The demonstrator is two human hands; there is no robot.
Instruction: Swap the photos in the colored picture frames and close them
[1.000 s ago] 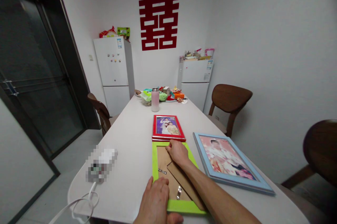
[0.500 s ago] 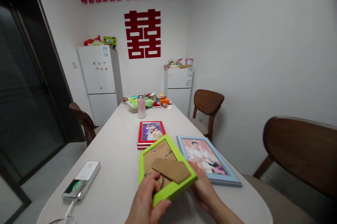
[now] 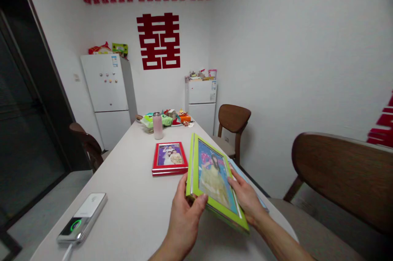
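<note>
Both hands hold a lime-green picture frame [image 3: 216, 177] tilted above the near part of the table, its photo side facing me. My left hand [image 3: 186, 212] grips the lower left edge, thumb over the front. On the right side, my right hand [image 3: 247, 199] clasps the edge with its thumb on the front. Behind the green frame a light-blue picture frame [image 3: 250, 183] lies on the table, mostly covered from view. Left of the green one lies a red picture frame [image 3: 170, 168] with a photo of people, apparently stacked on another.
A power bank [image 3: 82, 218] with a white cable lies at the table's [image 3: 129, 195] left. Farther back stand a pink bottle [image 3: 157, 126] and a pile of packets [image 3: 167, 120]. Wooden chairs [image 3: 331, 167] line the right side; another chair [image 3: 86, 142] is on the left.
The green frame has been turned over from its brown backing to its photo side and raised more upright. It now covers most of the blue frame. The view has swung slightly right.
</note>
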